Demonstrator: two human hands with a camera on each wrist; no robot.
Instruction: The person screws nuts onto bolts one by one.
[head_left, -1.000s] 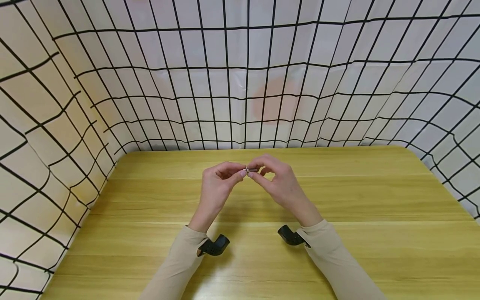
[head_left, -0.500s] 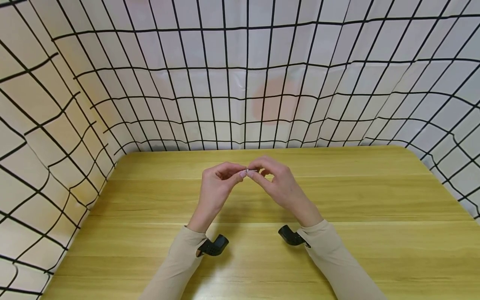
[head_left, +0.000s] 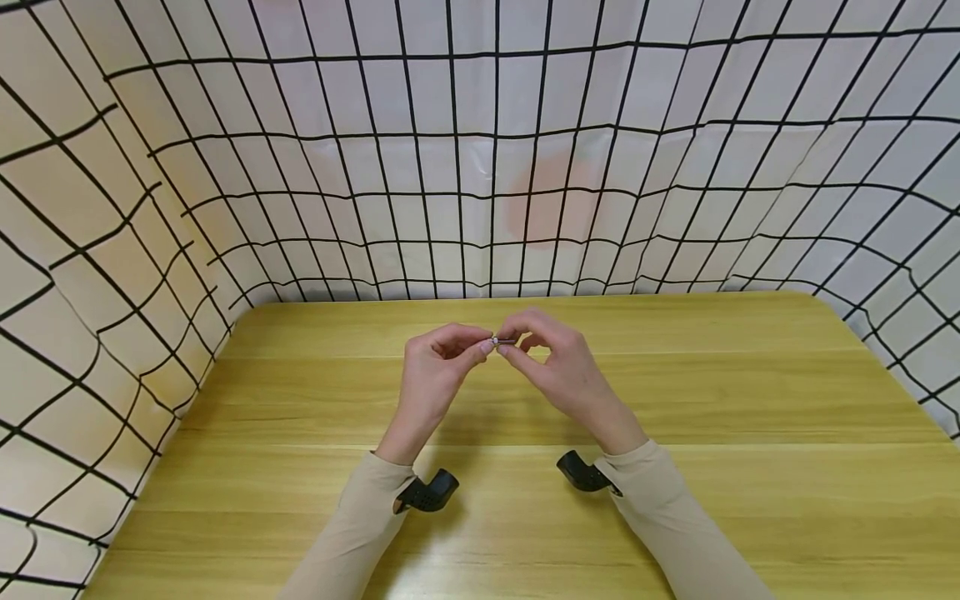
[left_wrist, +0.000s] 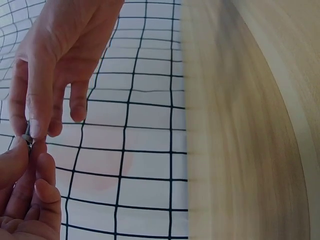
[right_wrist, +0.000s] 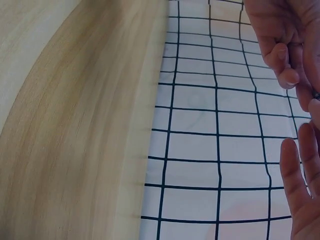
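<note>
Over the far half of the table, a small metal piece (head_left: 506, 342) is held between both hands. It appears as a thin dark rod with a small greyish collar (left_wrist: 27, 138) in the left wrist view, perhaps a bolt with a nut, too small to tell. My left hand (head_left: 433, 371) pinches its left end with thumb and index finger. From the other side, the thumb and fingertips of my right hand (head_left: 558, 362) pinch it at the collar. Fingertips hide much of the piece; the right wrist view shows only a dark speck of it.
Both hands are raised above the wooden table (head_left: 315, 417). A white curtain with a black grid (head_left: 480, 167) stands along the back and sides. Black wrist mounts (head_left: 431, 490) stick out from the beige sleeves (head_left: 352, 517).
My right fingertips shift slightly around the metal piece, and the visible part of its rod looks thinner midway, then thicker again. The left hand stays nearly still.
</note>
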